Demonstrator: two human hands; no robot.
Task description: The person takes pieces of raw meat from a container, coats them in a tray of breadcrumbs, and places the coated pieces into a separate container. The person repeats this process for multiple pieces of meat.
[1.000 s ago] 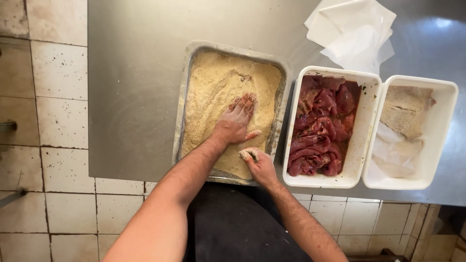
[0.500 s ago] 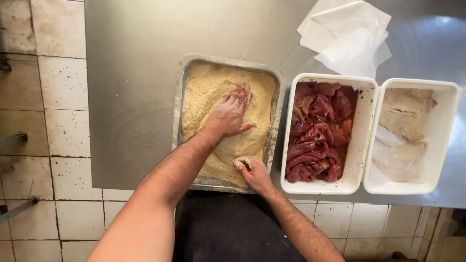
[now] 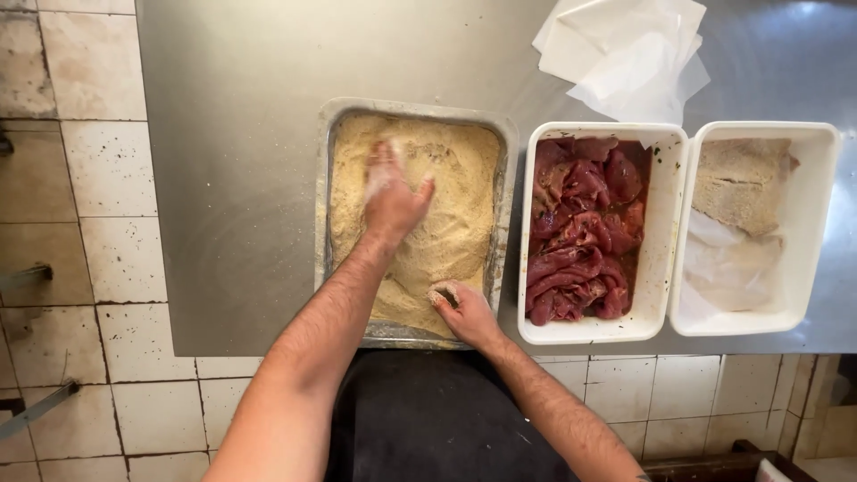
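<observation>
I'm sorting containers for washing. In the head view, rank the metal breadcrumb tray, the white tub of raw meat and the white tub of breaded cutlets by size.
1. Metal breadcrumb tray: largest.
2. White tub of raw meat and white tub of breaded cutlets: they look about alike, so I won't rank them.

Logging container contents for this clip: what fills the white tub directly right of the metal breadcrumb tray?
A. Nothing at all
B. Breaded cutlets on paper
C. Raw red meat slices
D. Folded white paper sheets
C: the white tub beside the metal breadcrumb tray is packed with raw red meat slices; the breaded cutlets lie in the farther tub.
</observation>
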